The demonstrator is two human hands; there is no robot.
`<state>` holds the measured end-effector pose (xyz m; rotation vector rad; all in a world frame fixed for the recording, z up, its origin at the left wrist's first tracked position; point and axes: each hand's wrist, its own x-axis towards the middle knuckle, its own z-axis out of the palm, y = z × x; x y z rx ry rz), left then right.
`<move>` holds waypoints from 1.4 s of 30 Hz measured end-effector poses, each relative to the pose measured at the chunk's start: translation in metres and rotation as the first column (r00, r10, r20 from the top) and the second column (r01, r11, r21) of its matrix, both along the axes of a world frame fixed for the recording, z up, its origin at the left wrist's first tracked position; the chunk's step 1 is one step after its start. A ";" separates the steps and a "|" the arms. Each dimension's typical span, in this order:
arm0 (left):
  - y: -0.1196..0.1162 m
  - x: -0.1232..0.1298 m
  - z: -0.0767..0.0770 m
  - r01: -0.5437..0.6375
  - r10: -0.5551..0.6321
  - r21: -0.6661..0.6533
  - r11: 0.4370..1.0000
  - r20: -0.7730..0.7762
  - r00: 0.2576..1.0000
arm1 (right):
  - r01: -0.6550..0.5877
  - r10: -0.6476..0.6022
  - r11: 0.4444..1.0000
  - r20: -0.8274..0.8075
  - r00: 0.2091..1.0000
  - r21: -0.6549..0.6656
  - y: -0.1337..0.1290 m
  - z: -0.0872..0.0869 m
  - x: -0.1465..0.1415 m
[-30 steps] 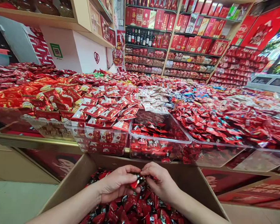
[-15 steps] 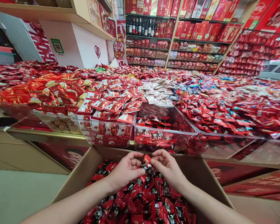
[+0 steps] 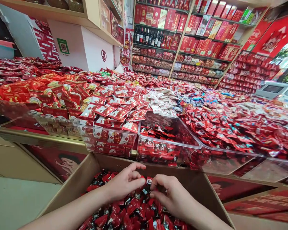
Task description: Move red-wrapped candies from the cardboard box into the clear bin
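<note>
Below me, a cardboard box point(image 3: 69, 191) holds a deep heap of red-and-black wrapped candies point(image 3: 134, 207). My left hand point(image 3: 124, 182) is over the heap, its thumb and curled fingers closing on a red wrapped candy point(image 3: 142, 177) that they mostly hide; the index finger sticks out. Close by on the right is my right hand point(image 3: 171, 195), fingers bent, with a gap between thumb and forefinger and nothing visible in it. Just beyond the box, a clear plastic bin point(image 3: 170, 141) is partly filled with similar red-and-black candies.
A clear bin of red-and-white packets point(image 3: 115, 110) adjoins on the left, and red candies point(image 3: 220, 124) pile up on the right. White packets point(image 3: 163, 100) lie behind. Shelves with bottles point(image 3: 147, 36) and red boxes stand at the back.
My hands have sunk a little lower over the box. The right hand has drawn away from the candy that both hands had at their fingertips. The view has tilted.
</note>
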<state>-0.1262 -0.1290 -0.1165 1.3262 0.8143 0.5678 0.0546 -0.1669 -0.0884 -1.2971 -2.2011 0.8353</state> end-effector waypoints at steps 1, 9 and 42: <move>0.001 -0.001 0.003 -0.001 0.003 -0.044 0.999 0.041 0.999 | 0.006 -0.006 1.000 -0.013 1.000 0.004 -0.003 0.012 0.003; 0.006 -0.004 -0.012 -0.009 0.023 0.104 0.995 -0.136 0.990 | 0.390 -0.376 0.914 -0.126 0.918 0.111 0.056 0.119 0.038; 0.008 -0.024 -0.047 0.368 -0.109 0.345 0.863 -0.585 0.804 | 0.206 -0.078 0.971 0.653 0.753 -0.121 0.152 0.057 0.026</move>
